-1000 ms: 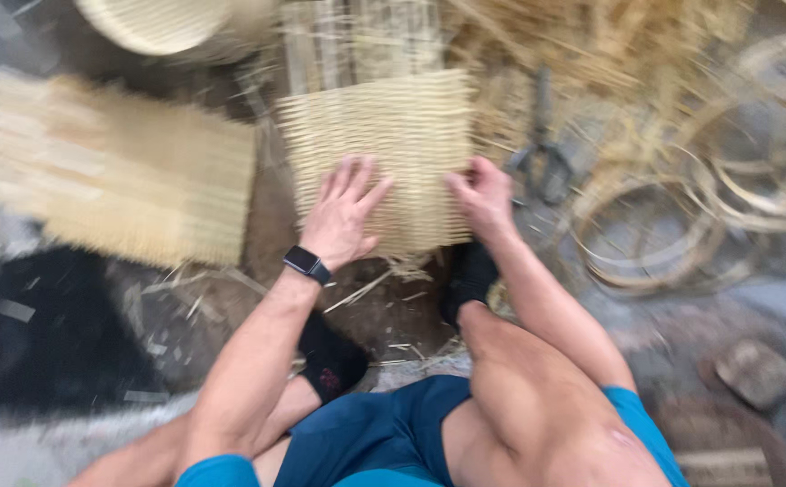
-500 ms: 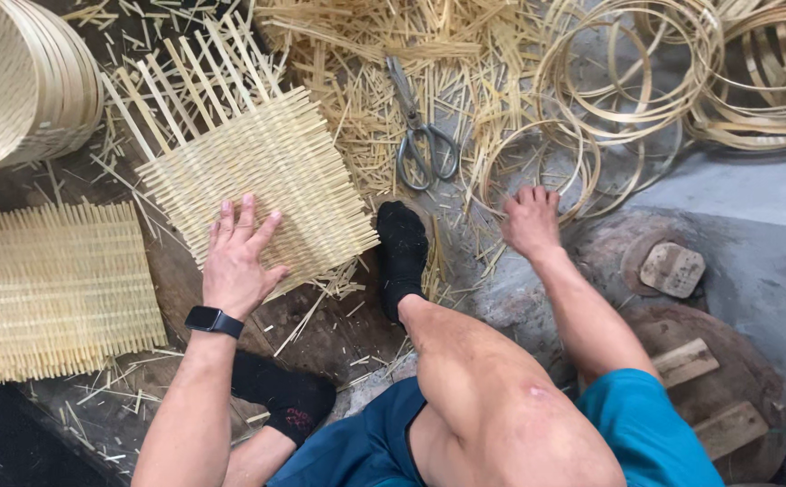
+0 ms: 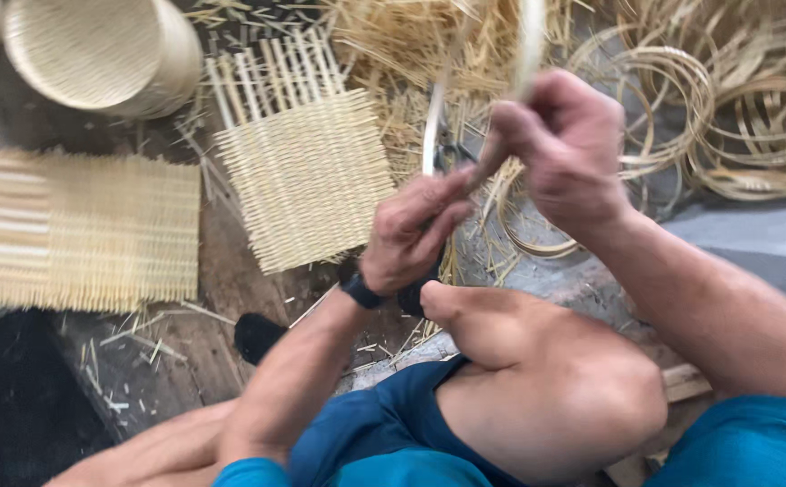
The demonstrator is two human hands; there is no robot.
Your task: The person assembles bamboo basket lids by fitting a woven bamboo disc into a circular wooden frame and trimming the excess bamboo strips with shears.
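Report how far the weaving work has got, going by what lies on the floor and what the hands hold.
Done: two flat woven mats lie on the floor, the left mat and the middle mat, whose spokes stick out unwoven at its top. In hand: the left hand and right hand together hold a thin bamboo strip raised above the floor. Left: bamboo hoops lie loose beside straw.

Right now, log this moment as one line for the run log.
left hand: pinching bamboo strip | right hand: holding same strip higher up | woven mat: flat on floor, untouched | basket stack: upper left
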